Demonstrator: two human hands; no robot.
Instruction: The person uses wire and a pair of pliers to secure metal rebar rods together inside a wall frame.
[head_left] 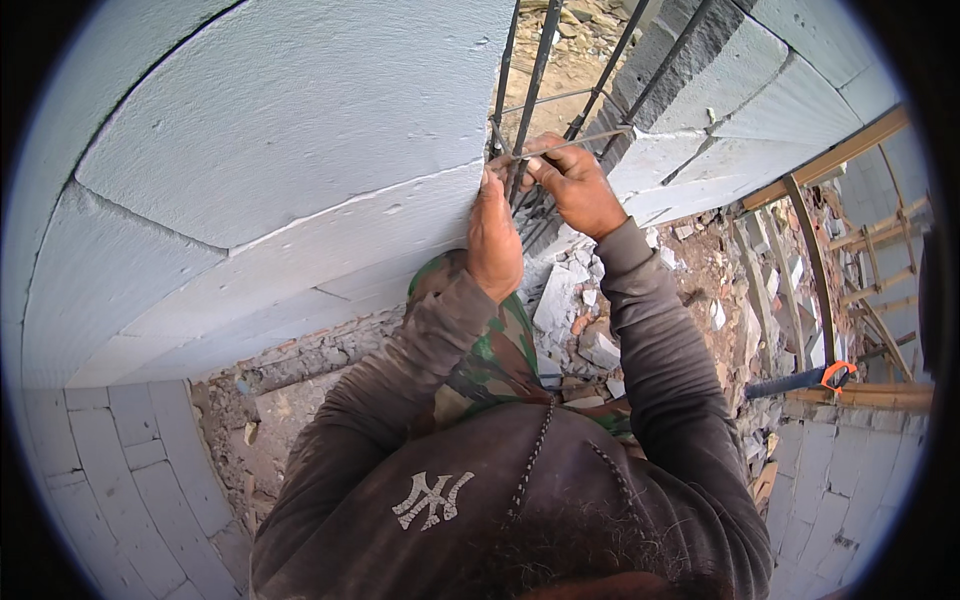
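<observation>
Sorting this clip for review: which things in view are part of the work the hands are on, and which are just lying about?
In hand:
- left hand and right hand, both at the thin horizontal tie bar
- vertical steel bars it crosses
- grey block wall beside them

Lying about:
- rubble on the ground
- orange-handled tool
- wooden frames

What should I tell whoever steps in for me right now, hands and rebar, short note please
Left hand: closed on the thin horizontal bar beside the block wall's edge.
Right hand: pinching the same bar where it crosses the upright rebar.
Done: another horizontal bar already sits across the uprights higher up.
Left: whether this crossing is tied cannot be told; no wire or tool visible in either hand. Rubble underfoot.
</observation>
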